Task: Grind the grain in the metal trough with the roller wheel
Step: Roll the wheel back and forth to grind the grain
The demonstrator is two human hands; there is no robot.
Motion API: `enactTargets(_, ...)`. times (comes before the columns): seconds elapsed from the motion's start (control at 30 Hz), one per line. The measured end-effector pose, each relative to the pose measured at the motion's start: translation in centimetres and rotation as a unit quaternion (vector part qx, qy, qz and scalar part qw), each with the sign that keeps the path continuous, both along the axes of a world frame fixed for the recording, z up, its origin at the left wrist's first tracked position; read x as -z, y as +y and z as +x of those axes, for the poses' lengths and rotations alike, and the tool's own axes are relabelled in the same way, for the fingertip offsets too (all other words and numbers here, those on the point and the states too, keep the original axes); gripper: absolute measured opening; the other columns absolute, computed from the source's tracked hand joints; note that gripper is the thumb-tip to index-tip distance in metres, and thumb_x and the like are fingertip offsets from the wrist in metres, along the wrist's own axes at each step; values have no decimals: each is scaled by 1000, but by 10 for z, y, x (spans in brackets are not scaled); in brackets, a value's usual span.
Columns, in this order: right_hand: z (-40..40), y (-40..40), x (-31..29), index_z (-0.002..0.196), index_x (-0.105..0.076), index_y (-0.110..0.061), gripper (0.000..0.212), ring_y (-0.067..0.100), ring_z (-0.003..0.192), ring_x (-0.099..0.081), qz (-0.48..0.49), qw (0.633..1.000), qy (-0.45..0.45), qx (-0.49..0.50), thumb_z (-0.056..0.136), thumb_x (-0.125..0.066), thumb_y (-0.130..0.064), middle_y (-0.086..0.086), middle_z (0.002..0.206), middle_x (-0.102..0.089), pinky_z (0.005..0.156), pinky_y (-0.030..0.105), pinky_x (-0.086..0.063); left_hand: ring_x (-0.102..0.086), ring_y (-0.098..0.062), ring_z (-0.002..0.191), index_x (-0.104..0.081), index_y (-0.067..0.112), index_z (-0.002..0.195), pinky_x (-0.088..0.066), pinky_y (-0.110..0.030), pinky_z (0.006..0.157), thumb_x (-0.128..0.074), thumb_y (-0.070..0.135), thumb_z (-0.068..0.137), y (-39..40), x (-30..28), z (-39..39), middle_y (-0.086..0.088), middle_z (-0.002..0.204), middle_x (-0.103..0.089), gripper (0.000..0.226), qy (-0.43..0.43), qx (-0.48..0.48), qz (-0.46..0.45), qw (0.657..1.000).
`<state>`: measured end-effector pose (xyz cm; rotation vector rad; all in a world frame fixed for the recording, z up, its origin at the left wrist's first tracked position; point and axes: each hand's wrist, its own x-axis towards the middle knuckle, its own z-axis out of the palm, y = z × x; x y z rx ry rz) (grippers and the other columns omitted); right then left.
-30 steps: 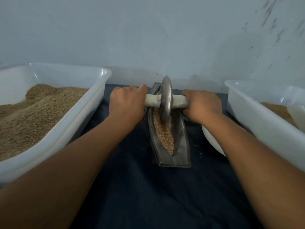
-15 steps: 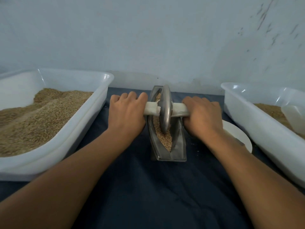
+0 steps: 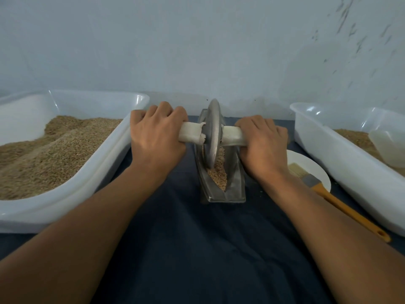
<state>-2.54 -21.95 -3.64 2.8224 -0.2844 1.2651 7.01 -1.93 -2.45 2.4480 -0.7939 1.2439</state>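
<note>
A narrow metal trough (image 3: pixel 234 183) stands on the dark blue cloth in the middle, with tan grain (image 3: pixel 217 174) in its groove. The metal roller wheel (image 3: pixel 212 132) stands upright in the trough towards its far end, its rim down in the grain. A pale wrapped handle runs through the wheel to both sides. My left hand (image 3: pixel 156 137) grips the left end of the handle and my right hand (image 3: pixel 262 141) grips the right end. The far end of the trough is hidden behind the wheel.
A large white tub (image 3: pixel 105 163) heaped with grain stands on the left. A second white tub (image 3: pixel 341 163) on the right holds grain and a pale scoop (image 3: pixel 388 148). A white plate (image 3: pixel 317 172) with an orange-handled brush (image 3: pixel 337 198) lies between trough and right tub. A wall stands close behind.
The wheel rolled towards me along the trough and has now rolled back to the far end. The view has shifted, so the plate and brush on the right now show.
</note>
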Motion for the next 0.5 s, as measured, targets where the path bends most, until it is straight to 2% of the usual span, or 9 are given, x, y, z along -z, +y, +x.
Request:
enactTargets(0.17, 0, -8, 4, 105, -65, -17, 32, 32, 95, -54, 16, 999, 37, -6, 77, -64, -3, 4, 101, -63, 76, 33, -18, -54, -24, 79, -62, 22, 92, -27, -35, 77, -62, 11, 68, -6, 7, 1, 1, 87, -57, 26, 21, 4, 13, 1000)
enactTargets(0.33, -2, -14, 5, 102, -65, -18, 33, 31, 90, -54, 1, 999, 43, -4, 73, -65, -1, 3, 96, -63, 75, 31, -16, -56, -25, 85, -62, 22, 96, -35, -40, 79, -65, 17, 72, -10, 15, 2, 0, 92, -58, 25, 48, 14, 40, 998)
enactTargets(0.5, -4, -11, 3, 103, -67, -18, 36, 31, 93, -56, -6, 1000, 24, -14, 71, -66, -1, 3, 99, -66, 78, 35, -24, -55, -25, 82, -62, 21, 92, -33, -40, 76, -64, 13, 69, -7, 17, 1, 0, 90, -57, 25, 40, 31, 18, 999)
